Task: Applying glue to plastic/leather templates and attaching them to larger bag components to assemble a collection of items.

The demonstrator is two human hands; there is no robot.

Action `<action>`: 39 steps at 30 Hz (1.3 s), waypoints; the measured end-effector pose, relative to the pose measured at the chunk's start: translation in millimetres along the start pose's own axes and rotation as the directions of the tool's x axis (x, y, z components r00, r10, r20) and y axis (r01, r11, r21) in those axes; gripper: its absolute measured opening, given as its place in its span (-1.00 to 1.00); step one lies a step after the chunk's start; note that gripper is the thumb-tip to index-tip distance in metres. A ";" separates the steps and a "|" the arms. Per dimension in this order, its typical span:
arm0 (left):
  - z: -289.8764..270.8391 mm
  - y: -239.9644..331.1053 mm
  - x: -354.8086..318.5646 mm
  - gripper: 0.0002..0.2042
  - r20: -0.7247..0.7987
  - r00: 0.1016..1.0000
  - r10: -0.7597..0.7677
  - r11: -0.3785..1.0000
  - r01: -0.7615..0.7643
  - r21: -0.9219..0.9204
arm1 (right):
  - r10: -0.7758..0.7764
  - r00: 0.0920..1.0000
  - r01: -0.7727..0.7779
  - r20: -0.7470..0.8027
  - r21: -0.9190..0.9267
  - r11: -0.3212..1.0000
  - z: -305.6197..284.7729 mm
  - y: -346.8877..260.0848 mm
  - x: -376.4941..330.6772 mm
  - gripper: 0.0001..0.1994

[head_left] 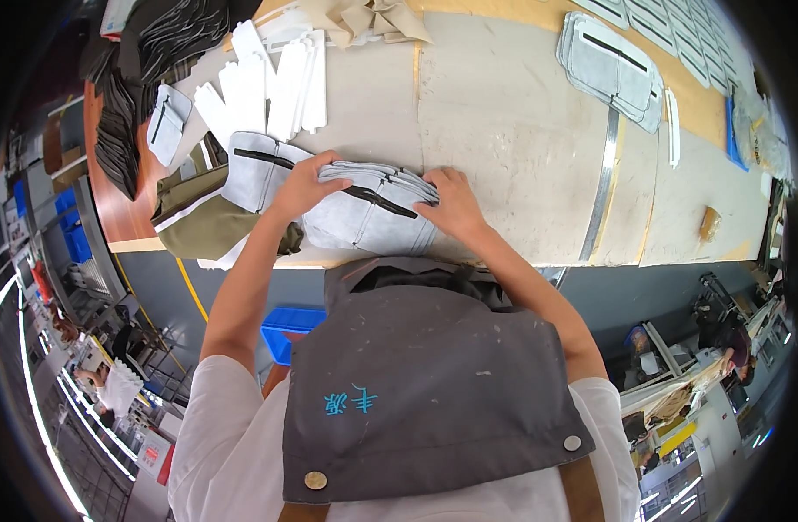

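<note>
Near the front edge of the table, a stack of light grey fabric panels (357,228) with black zipper strips stands tilted up, its layered edges facing upward. My left hand (305,185) grips the stack's left end, thumb on the near side. At the right end my right hand (455,206) is closed on the same stack, fingers over the far edge. Another grey panel (253,181) with a black strip lies against my left wrist, partly hidden by it. Beneath that sits folded olive fabric (190,209) with a white band.
White strips (281,91) lie beyond my left hand, near a small grey panel (168,126) and dark layered pieces (116,130). Far right are a grey panel pile (581,65), a narrow white strip (672,126) and a metal ruler-like strip (602,183) across the table. Other people work in the background.
</note>
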State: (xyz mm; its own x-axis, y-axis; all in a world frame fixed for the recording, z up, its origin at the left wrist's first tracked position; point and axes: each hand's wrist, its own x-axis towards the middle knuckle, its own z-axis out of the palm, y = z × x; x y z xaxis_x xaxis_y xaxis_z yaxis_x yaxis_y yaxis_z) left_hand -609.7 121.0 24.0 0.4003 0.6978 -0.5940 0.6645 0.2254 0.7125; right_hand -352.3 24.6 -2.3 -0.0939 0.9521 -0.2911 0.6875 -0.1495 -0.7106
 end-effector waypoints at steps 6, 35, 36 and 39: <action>-1.8 9.7 -19.4 -0.65 -0.013 0.999 0.041 0.972 -0.042 -0.231 | 0.003 0.966 -0.069 0.259 0.247 0.967 -25.4 -0.8 5.1 -0.65; -63.7 -90.2 -52.5 -0.70 -0.642 0.665 -0.382 0.921 0.216 -0.323 | 0.302 0.944 -0.259 -0.134 0.265 0.929 -99.9 100.7 52.5 -0.60; -64.2 -86.3 -55.0 -0.79 -0.603 0.707 -0.369 0.912 0.150 -0.382 | 0.296 0.945 -0.254 -0.136 0.265 0.930 -101.5 102.6 49.0 -0.60; -74.8 -88.4 -64.5 -0.88 -0.685 0.650 -0.329 0.915 0.041 -0.401 | 0.407 0.907 -0.385 -0.103 0.187 0.904 -106.7 105.1 37.6 -0.59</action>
State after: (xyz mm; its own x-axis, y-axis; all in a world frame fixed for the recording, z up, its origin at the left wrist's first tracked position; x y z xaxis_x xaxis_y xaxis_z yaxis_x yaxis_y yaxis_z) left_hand -741.4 106.9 27.3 -0.3910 0.8451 -0.3647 0.3720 0.5075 0.7772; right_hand -206.6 73.2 -19.6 0.2690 0.8306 -0.4876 0.5234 -0.5510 -0.6500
